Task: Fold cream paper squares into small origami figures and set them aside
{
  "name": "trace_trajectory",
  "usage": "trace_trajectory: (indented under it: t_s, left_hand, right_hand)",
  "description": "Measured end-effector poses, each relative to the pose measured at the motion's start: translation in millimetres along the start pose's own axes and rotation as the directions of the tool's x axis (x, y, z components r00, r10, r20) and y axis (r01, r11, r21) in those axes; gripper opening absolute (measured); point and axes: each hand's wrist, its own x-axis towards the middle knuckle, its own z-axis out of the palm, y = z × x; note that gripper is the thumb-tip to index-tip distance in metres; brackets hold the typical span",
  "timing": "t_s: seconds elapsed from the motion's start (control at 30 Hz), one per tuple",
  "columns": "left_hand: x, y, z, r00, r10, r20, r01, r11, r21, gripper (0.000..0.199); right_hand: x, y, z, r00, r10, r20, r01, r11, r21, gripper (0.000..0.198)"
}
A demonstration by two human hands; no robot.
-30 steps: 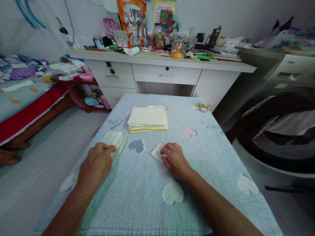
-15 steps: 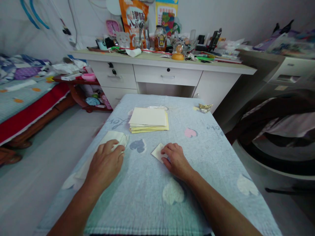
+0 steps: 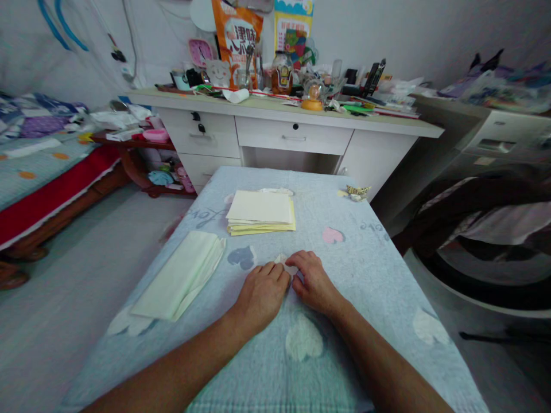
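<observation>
A small piece of folded white paper (image 3: 280,258) lies on the cloth-covered table, mostly hidden under my fingers. My left hand (image 3: 262,293) is closed over its left side, knuckles up and fingertips out of sight. At its right side, my right hand (image 3: 312,280) has curled fingers and the thumb on the paper. The two hands almost touch. Farther back sits a stack of cream and yellow paper sheets (image 3: 260,207). To the left lies a long folded pale-green paper or cloth (image 3: 178,275), with no hand on it.
A patterned light-blue cloth (image 3: 365,344) covers the table. A small patterned folded object (image 3: 357,193) rests at the far right corner. Beyond stands a white desk (image 3: 297,133) loaded with a jar, bags and clutter. A bed (image 3: 51,172) is at left, a washing machine (image 3: 495,143) at right.
My left hand has let go of the long pale-green folded piece and moved right to the small folded paper. My right hand has stayed at that paper.
</observation>
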Motion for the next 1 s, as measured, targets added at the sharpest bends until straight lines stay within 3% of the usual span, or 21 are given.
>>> trace_trajectory:
  t_s: [0.13,0.27,0.63,0.8,1.0]
  left_hand:
    - [-2,-1,6,0.999,0.009,-0.045,-0.008,1.000,0.026,0.013]
    - [-5,-1,10,0.995,-0.007,-0.101,0.009,1.000,0.021,0.019]
    - [-5,-2,3,0.995,-0.056,-0.079,0.054,0.998,-0.034,0.018]
    - [-8,-6,3,0.995,-0.066,-0.078,0.056,0.992,-0.116,0.022]
    - [-9,-15,2,0.997,0.012,-0.079,-0.029,0.976,-0.215,0.023]
  right_hand:
    - [1,6,-1,0.997,-0.078,-0.008,0.078,0.996,0.042,0.069]
    - [2,7,3,0.995,-0.080,0.061,0.081,0.997,-0.010,0.077]
    - [4,1,5,0.992,-0.006,0.126,0.029,0.983,-0.181,0.073]
    - [-2,8,-2,1.000,0.008,0.013,-0.007,0.998,-0.059,0.073]
    - [-7,10,-7,0.994,-0.081,-0.072,0.086,0.994,0.067,0.060]
